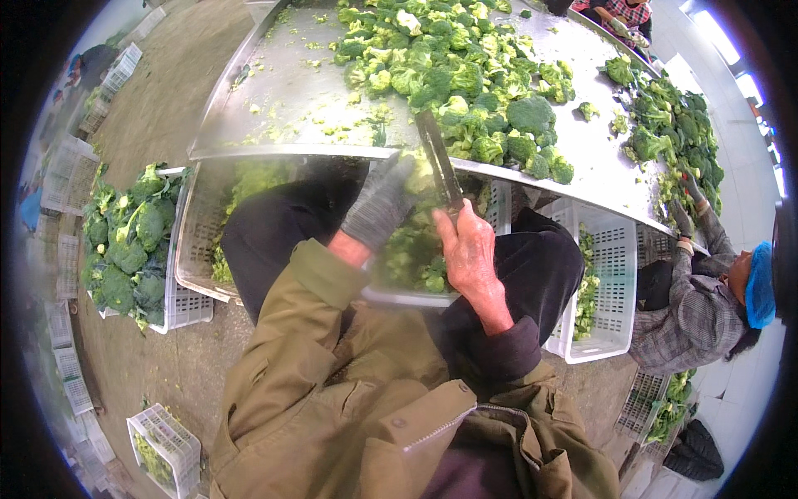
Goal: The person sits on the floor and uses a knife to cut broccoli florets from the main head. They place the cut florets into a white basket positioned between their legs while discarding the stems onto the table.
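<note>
My right hand [472, 249], bare, grips a knife [439, 156] whose broad, stained blade points up across the front lip of the metal table. My left hand [381, 201] wears a grey knit glove and is closed around a pale green broccoli piece [421, 173], blurred and partly covered by the fingers. The knife blade is right beside this piece. Beneath both hands, between my knees, a white plastic crate [408, 298] holds cut broccoli florets [433, 274]. A heap of broccoli florets [449, 75] lies on the metal table [293, 93] in front of me.
A crate of whole broccoli heads [131, 243] stands at left, near another crate [187, 249] by my knee. At right, a co-worker [698, 312] reaches into more broccoli [679, 131]; a white crate [608, 293] stands between us. A smaller crate [165, 446] sits on the floor behind left.
</note>
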`<state>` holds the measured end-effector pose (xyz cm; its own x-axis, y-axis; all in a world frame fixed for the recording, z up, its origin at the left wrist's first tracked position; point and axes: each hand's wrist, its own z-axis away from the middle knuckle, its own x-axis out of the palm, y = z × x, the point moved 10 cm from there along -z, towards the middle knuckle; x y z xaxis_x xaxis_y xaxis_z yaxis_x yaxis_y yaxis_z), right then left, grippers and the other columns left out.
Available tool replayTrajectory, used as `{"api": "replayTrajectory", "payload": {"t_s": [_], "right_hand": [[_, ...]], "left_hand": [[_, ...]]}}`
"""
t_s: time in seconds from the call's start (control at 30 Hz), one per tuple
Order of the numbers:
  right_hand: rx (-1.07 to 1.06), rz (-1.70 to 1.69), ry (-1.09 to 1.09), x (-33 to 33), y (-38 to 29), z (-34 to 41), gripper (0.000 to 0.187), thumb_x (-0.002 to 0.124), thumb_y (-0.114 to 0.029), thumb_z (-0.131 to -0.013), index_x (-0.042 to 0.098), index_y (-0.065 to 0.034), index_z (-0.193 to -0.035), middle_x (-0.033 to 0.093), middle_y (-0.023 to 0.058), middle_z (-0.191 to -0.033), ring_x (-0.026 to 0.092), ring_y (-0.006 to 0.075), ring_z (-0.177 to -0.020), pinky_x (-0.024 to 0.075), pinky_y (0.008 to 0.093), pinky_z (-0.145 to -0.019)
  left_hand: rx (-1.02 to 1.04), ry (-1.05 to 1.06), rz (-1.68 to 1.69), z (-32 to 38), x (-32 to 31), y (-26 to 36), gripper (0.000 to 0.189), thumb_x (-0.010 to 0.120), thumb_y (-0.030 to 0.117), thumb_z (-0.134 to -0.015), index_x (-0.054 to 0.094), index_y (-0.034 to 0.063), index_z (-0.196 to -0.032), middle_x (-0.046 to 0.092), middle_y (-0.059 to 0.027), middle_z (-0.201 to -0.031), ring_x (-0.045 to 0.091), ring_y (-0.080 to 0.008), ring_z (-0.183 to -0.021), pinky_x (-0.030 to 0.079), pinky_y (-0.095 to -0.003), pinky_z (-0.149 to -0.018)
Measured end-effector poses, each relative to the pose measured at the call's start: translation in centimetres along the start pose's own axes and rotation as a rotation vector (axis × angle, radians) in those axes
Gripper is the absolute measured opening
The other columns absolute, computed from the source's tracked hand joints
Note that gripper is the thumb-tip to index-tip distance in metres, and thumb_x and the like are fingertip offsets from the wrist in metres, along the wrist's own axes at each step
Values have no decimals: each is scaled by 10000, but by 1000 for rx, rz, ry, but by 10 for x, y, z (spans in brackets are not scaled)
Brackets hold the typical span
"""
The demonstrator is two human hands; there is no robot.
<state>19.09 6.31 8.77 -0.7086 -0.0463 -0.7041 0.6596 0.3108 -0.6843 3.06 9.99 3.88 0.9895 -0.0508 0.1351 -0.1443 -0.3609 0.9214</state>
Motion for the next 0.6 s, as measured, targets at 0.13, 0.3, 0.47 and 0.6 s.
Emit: {"api": "replayTrajectory", "payload": {"t_s": [0.13, 0.3, 0.47, 0.6], "right_hand": [[-9, 4, -12, 7, 10, 4, 239, 691, -210, -1001, 574, -3, -994, 675, 257, -836, 660, 485, -786, 496, 537, -669], [18, -51, -28, 3, 10, 8, 240, 696, -202, -1002, 569, 1, -988, 672, 256, -820, 663, 473, -770, 492, 530, -654], [-30, -83, -6, 2, 1, 16, 224, 693, -174, -1005, 558, 3, -981, 660, 248, -773, 659, 466, -722, 490, 522, -628], [13, -50, -60, 9, 6, 21, 225, 694, -165, -1005, 549, 6, -977, 646, 240, -731, 653, 460, -688, 484, 517, -603]], "left_hand": [[-385, 38, 658, 8, 11, -23, 494, 747, 191, -985, 568, 53, -1424, 652, -120, -1366, 635, -262, -1273, 553, -422, -1073], [-491, 51, 675, 13, 12, -35, 471, 650, 330, -1059, 558, 49, -1426, 643, -108, -1388, 633, -249, -1273, 563, -436, -1058], [-62, -88, -11, 11, 12, -2, 478, 662, 269, -1054, 514, 64, -1459, 633, -132, -1401, 618, -265, -1301, 566, -433, -1066], [-288, -85, 432, 16, 22, -17, 459, 660, 217, -1054, 496, 75, -1459, 627, -187, -1405, 639, -314, -1282, 575, -447, -1060]]}}
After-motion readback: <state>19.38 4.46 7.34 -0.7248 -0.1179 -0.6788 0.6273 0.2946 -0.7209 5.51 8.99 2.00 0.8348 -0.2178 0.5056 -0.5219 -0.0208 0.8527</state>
